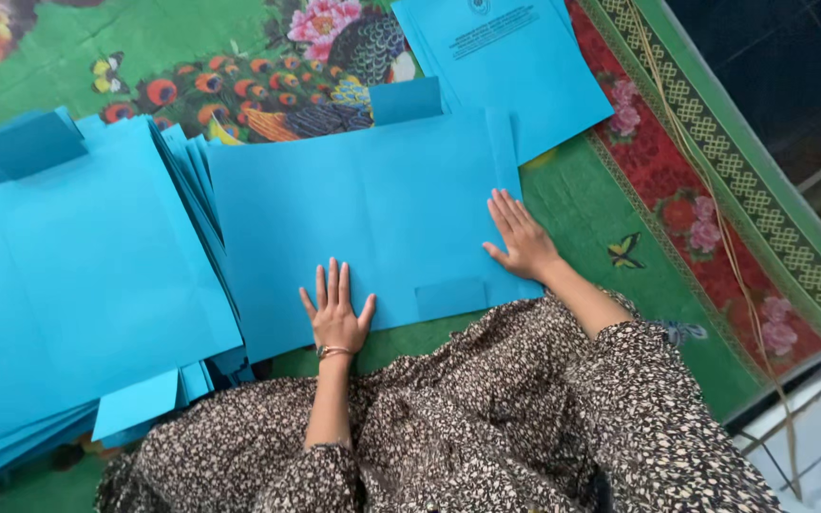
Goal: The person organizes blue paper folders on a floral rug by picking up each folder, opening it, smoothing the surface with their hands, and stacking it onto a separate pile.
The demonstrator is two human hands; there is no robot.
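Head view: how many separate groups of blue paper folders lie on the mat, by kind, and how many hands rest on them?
Open flat blue paper folder under the hands: 1
Stacks of blue paper folders: 2, left stack and top stack
Hands on the folder: 2, left hand and right hand
Total: 5

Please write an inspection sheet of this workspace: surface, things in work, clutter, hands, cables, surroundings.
Surface: green floor mat with flowers, butterflies and a peacock print; red patterned border at the right.
Things in work: open blue folder sheet lying flat, small flaps at its top and bottom edges.
Clutter: thick stack of blue sheets at the left; smaller blue pile at the top, with print on it.
Hands: left hand flat on the sheet, fingers spread, bracelet at the wrist; right hand flat on its right edge.
Cables: thin tan cord along the border.
Surroundings: dark floor top right; pale floor bottom right.
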